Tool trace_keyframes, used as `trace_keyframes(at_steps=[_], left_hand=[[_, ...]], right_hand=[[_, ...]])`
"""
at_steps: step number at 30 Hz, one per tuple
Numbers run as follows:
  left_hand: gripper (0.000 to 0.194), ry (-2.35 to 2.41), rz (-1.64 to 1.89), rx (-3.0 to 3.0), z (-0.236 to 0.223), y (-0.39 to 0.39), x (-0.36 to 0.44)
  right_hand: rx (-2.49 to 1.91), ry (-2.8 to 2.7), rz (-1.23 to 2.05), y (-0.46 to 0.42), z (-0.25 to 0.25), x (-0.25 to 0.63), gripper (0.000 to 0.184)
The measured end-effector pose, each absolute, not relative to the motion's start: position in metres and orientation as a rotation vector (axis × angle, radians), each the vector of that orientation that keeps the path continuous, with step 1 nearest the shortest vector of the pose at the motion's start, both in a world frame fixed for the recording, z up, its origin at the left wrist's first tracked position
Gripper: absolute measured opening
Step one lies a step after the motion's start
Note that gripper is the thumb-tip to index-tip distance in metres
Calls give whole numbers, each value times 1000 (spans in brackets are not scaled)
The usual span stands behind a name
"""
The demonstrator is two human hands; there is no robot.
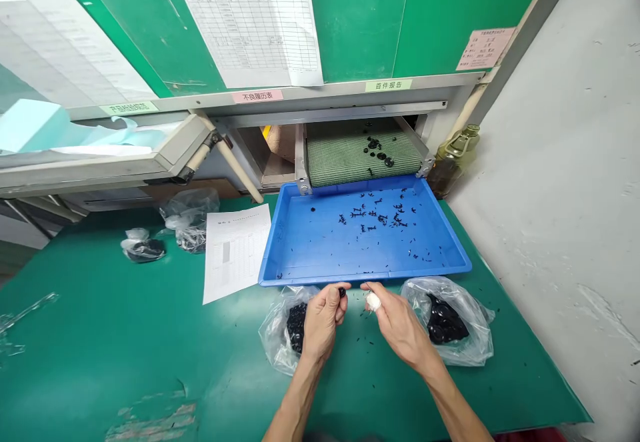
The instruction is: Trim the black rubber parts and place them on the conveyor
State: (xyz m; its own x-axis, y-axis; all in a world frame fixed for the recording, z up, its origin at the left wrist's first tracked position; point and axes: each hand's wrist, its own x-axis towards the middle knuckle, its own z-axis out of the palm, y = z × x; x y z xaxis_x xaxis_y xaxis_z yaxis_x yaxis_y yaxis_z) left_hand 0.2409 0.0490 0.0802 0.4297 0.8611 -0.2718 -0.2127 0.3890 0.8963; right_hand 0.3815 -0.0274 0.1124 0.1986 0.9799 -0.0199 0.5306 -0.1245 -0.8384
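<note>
- Left hand [323,319]: thumb and forefinger closed in a tight pinch on a small black plastic part [342,292], just above the near rim of the tray; rest of the fingers curled in, apparently clear of the pinch.
- Right hand [397,327]: fingers drawn together close beside the left hand, a white finger bandage [373,302] on the leading finger; no part visible in the grip, so cannot tell whether anything is held.
- Both hands low over the bench and just short of the blue plastic tray [300,249]; likely a convenient position for close work on small parts.
- Loose black fragments [357,342] scattered on the green bench mat [125,335] between the hands and the near bench edge.
- Clear plastic bag of black parts [274,339] under the left hand; second clear plastic bag of black parts [480,335] beside the right hand, both within easy reach, seemingly placed for that.
- Black runner-like pieces [370,219] spread across the tray floor, unstacked.
- Green mesh conveyor belt [345,162] beyond the far tray rim, carrying black parts [377,149]; tray end set directly below it, apparently to catch what drops off.
- Printed sheet [235,249] left of the tray; two small tied bags [143,250] toward the far bench edge.
</note>
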Motion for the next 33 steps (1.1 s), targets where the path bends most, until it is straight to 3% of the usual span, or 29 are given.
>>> trace_keyframes(at_steps=[8, 17, 24, 30, 33], left_hand=[[26, 870, 875, 690, 88, 37, 193], [19, 995, 1029, 407, 68, 35, 154], [22, 1309, 1084, 812, 55, 38, 147], [7, 1397, 1101, 1048, 54, 48, 147], [10, 1376, 1067, 1280, 66, 79, 163]], right_hand=[[-1796, -1362, 938, -54, 94, 381, 40], [-1818, -1410, 1030, -69, 78, 375, 42], [-1785, -1406, 1067, -69, 70, 374, 41], [-1824, -1394, 1115, -61, 58, 375, 43], [-1847, -1390, 1174, -55, 53, 375, 43]])
